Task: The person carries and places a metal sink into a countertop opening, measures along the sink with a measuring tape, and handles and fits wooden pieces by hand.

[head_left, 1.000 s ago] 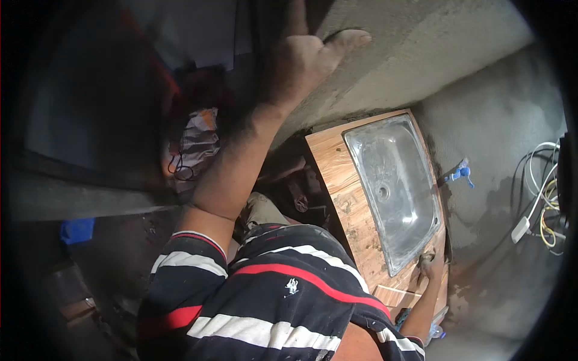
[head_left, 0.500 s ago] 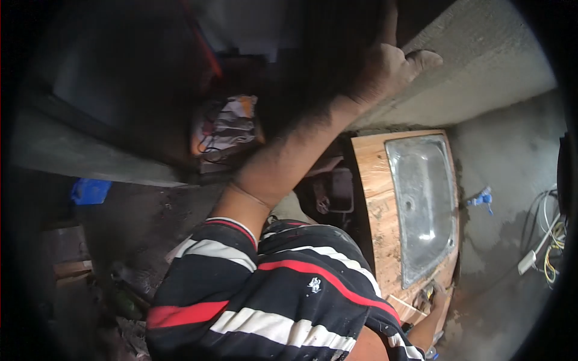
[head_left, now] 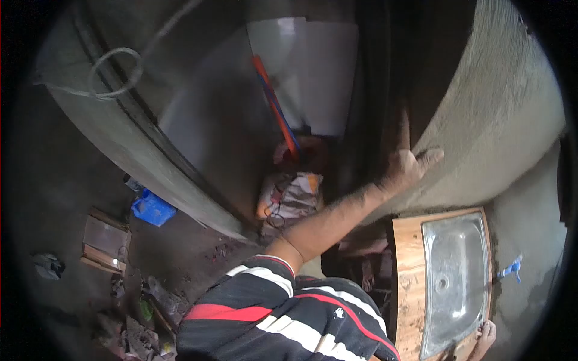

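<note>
My left hand (head_left: 410,165) presses against the edge of the grey plastered wall (head_left: 500,114), its thumb spread to the right and a finger stretched upward; it holds nothing. Low on the right, my right hand (head_left: 485,337) rests at the lower right corner of the metal sink (head_left: 454,271), its fingers curled and close together. Whatever it may hold is hidden. The sink is set in a wood-patterned countertop (head_left: 409,265) with smudges on it. A blue tap (head_left: 510,269) sticks out of the wall beside the sink.
A sack (head_left: 295,195) lies beyond my left forearm, near a leaning red and blue pole (head_left: 277,108). On the floor at left are a blue container (head_left: 153,207), a wooden frame (head_left: 105,240) and rubble (head_left: 141,331). A pale looped cable (head_left: 114,72) hangs upper left.
The view has swung left and up, so the sink sits lower right and more floor shows. My left hand stays against the wall edge; my right hand now shows at the sink's corner.
</note>
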The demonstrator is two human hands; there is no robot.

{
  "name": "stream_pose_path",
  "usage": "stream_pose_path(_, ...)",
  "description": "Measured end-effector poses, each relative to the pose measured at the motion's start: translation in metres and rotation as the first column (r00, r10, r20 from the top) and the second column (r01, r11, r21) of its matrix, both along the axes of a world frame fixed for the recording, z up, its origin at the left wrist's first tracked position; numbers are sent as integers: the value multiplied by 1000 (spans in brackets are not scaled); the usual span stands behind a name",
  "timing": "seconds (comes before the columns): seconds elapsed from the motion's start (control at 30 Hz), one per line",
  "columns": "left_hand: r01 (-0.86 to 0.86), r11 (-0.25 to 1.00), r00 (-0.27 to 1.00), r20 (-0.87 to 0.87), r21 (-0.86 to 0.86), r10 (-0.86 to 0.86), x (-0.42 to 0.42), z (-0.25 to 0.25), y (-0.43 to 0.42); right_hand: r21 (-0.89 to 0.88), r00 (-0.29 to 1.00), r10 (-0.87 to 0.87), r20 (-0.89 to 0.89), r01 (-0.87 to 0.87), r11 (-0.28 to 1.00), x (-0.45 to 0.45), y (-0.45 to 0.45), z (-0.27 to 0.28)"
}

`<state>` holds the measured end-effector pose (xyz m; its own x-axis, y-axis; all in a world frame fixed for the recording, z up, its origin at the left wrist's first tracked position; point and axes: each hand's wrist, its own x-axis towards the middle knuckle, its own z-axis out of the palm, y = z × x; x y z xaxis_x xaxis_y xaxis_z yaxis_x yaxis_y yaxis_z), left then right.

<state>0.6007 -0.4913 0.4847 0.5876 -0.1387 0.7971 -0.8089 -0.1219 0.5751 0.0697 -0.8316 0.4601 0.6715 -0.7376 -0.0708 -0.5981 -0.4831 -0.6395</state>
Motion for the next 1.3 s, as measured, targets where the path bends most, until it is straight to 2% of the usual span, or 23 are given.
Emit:
stream_pose_path(0.13,51,994,998,-36,101,-48,-4,14,26,235,938,315,146,-342,910,91,79,85)
stream_pose_path(0.23,77,989,997,-3,122,-77,-4,4,58,227,732,651,201,-681,696,153,123,112)
stream_pose_path(0.3,296,941,950,-156,166,-271,-7,-5,90,188,651,726,222,-759,623,194,157,117)
stream_pose_path(0.37,361,921,924,-188,148,-332,0,-43,120,204,614,677,405,-783,588,234,170,89)
stream_pose_path(0.43,532,812,770,-535,238,-348,-6,-65,181,192,518,763,387,-855,483,284,212,94)
stream_pose_path(0.47,536,782,758,-590,318,-280,-9,-84,210,215,471,811,346,-882,420,308,231,99)
stream_pose_path(0.57,487,716,783,-613,500,-104,-9,-213,286,251,394,892,222,-907,338,367,277,95)
stream_pose_path(0.63,362,711,789,-604,602,110,-27,-317,336,181,259,949,179,-957,227,405,300,85)
stream_pose_path(0.67,346,688,696,-666,638,268,-39,-358,358,158,227,957,182,-967,200,422,308,77)
stream_pose_path(0.7,291,760,699,-672,581,246,-54,-410,386,146,199,964,179,-974,174,436,315,71)
stream_pose_path(0.73,231,778,647,-689,585,326,-77,-459,406,192,201,956,216,-968,160,448,324,66)
stream_pose_path(0.77,157,778,563,-702,609,436,-105,-499,424,172,193,974,122,-970,171,463,318,59)
stream_pose_path(0.83,69,717,351,-689,694,634,-173,-562,454,190,236,948,213,-962,197,483,325,40)
stream_pose_path(0.87,57,672,236,-664,738,709,-212,-584,462,265,283,948,145,-934,238,496,315,35)
stream_pose_path(0.9,86,644,130,-650,760,749,-248,-602,465,285,257,958,127,-934,213,500,319,29)
stream_pose_path(0.93,292,618,-72,-628,729,775,-276,-596,461,212,244,963,119,-953,215,502,325,28)
stream_pose_path(0.97,405,771,-268,-743,490,613,-310,-591,463,134,233,966,112,-967,218,502,326,28)
stream_pose_path(1.0,298,745,-356,-654,598,667,-357,-623,444,119,276,956,99,-957,264,504,322,28)
stream_pose_path(1.03,381,663,-290,-598,644,747,-384,-595,427,121,256,962,99,-962,243,506,324,24)
stream_pose_path(1.07,351,764,-360,-675,542,644,-423,-626,415,-2,313,946,91,-949,314,504,325,19)
stream_pose_path(1.1,446,760,-378,-671,473,638,-451,-652,398,-127,370,924,95,-916,380,504,327,15)
stream_pose_path(1.23,315,817,-275,-778,483,566,-507,-665,339,-127,366,930,40,-921,368,521,297,-1)
stream_pose_path(1.3,250,820,-299,-764,515,571,-488,-643,331,-137,366,930,15,-921,365,524,293,-4)
